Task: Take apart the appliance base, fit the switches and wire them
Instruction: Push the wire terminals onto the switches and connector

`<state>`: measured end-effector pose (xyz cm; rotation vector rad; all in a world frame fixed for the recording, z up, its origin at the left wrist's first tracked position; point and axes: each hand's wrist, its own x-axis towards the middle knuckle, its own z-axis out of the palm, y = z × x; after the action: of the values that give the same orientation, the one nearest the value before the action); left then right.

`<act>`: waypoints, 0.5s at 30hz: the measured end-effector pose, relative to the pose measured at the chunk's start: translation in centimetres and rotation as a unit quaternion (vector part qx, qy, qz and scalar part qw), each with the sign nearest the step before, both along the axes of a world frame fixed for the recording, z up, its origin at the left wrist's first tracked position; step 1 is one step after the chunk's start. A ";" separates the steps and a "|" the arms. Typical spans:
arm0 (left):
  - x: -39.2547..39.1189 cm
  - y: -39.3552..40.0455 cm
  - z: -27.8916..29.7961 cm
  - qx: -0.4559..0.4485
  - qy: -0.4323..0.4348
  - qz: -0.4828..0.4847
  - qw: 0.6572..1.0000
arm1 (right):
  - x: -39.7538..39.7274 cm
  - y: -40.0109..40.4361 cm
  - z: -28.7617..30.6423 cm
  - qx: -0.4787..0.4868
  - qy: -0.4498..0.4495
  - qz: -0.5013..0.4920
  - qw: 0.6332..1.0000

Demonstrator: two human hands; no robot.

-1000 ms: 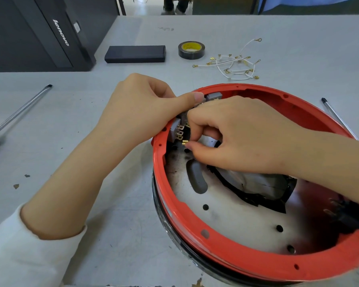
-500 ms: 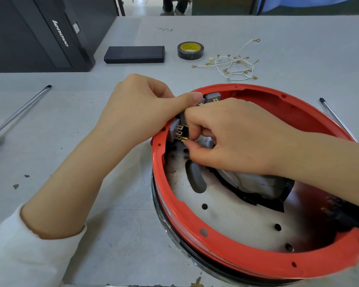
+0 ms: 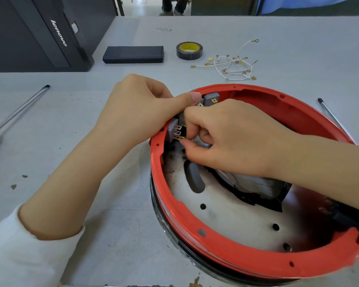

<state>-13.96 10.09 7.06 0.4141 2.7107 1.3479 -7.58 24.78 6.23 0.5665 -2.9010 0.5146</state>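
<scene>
So the red appliance base (image 3: 236, 257) is sitting upside down on the grey table (image 3: 91, 141), right of centre and close to the near edge, with its metal plate (image 3: 226, 220) and a row of holes showing inside. Grey switches (image 3: 173, 130) with brass tabs are seated along the inner wall on the far-left side of the ring; another one (image 3: 210, 98) sits further round at the back.

Right hand (image 3: 232, 139) reaches in, fingers curled, thumb and forefinger pinching at the brass tabs of the lower switch. Whether there's a wire in that pinch I can't tell. Left hand (image 3: 141, 112) grips the rim from outside, thumb pressed flat over the top edge, the other fingers tucked under and hidden.

Further back: a heap of white wires (image 3: 230, 65) with gold ring terminals, a roll of black tape (image 3: 189, 51) with a yellow core label (too small to read), a flat black box (image 3: 133, 54), and a dark computer tower (image 3: 50, 34) marked "lenovo". Screwdrivers lie on the left (image 3: 21, 109) and right (image 3: 334, 119).
</scene>
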 end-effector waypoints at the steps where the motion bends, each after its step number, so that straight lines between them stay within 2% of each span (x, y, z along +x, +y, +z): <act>1: 0.0 0.0 0.0 0.000 0.001 0.000 1.000 | 0.0 0.0 0.0 0.000 -0.002 0.001 1.000; 8: 0.0 -0.1 0.0 0.001 -0.002 -0.001 1.000 | -0.4 1.8 0.7 -0.067 -0.095 0.085 0.990; 12: 0.0 -0.1 0.0 -0.001 -0.001 0.000 1.000 | -0.5 2.1 0.7 0.000 -0.055 0.104 0.993; 15: 0.1 0.0 0.0 -0.004 0.005 0.000 1.000 | -0.5 2.0 1.0 0.085 0.019 0.115 0.989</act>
<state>-13.88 10.06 7.03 0.4218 2.7227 1.3381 -8.13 26.77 7.19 0.9332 -2.8770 0.2783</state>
